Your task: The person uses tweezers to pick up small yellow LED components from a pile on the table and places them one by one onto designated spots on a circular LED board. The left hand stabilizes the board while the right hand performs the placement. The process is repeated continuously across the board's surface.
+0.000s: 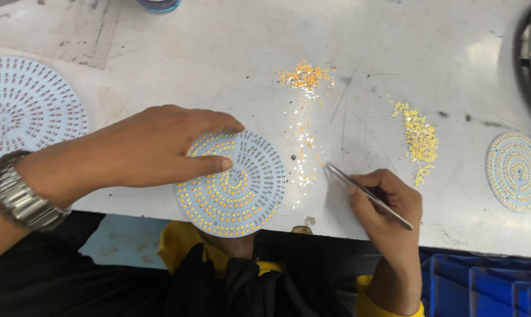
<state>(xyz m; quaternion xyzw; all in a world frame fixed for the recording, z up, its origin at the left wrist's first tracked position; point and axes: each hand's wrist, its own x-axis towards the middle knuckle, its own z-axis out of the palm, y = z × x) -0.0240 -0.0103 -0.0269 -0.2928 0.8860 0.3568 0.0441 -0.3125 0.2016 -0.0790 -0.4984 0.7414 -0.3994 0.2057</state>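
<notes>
Far left on the desk (159,53), a big round board (24,108) lies flat with its ringed pads facing up, well clear of your hands, so it looks parked rather than in play. Now your left hand (142,149), steel watch (16,194) at the wrist, is spread flat over the smaller disc (239,188); that grip is open, fingers pressing down rather than clasping, which would pin the disc where it overhangs the near edge of the desk. The disc sits between your two hands, rings of yellow chips already filling most of its face, kept close so the reach is short. Just right of it, a loose trail of tiny chips (303,149) runs up to a small orange heap (305,76), scattered thin, likely so single pieces can be picked out. Your right hand (385,202) is closed on the tweezers (368,194), pinched pen-style, the tips low at the desk beside that trail; whether they carry a chip I cannot tell. Further right, a yellow pile (421,138) waits apart from the orange one, colours kept separate. At the far right, another small ringed board (518,170) lies flat, with blue bins (482,287) below the desk edge.
</notes>
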